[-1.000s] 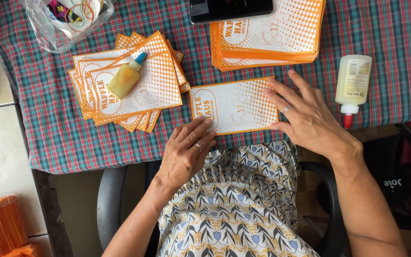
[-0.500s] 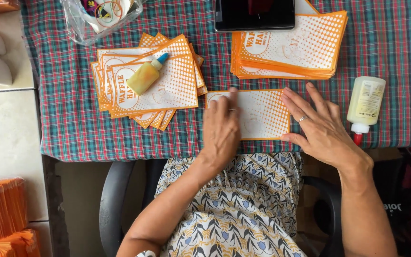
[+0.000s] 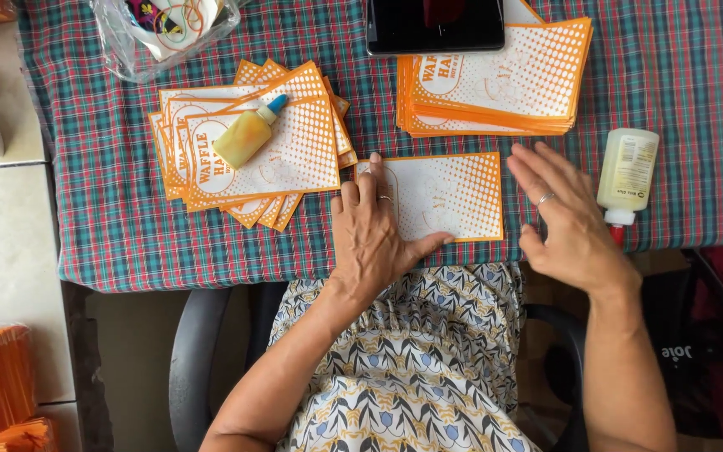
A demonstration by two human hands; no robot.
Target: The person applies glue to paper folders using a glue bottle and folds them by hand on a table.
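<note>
Head view, looking straight down over the lap. Nearest the body, the left hand (image 3: 374,238) lies flat, palm down, on the left end of a single orange-and-white paper sleeve (image 3: 445,197); fingers together and straight, thumb splayed along the sleeve's near edge, pressing rather than gripping. The right hand (image 3: 571,222) is just off the sleeve's right end, fingers spread and holding nothing; cannot tell whether it touches the table (image 3: 119,243). The sleeve's long axis runs left to right, parallel to the table's near edge, so it spans the gap between the two hands. The left hand is the one in contact. Right of the right hand lies a white glue bottle (image 3: 627,172). Farther out: a fanned pile of sleeves (image 3: 294,159) carrying a small yellow glue bottle (image 3: 247,136), and a neater stack (image 3: 504,84) partly under a dark tablet (image 3: 435,25).
</note>
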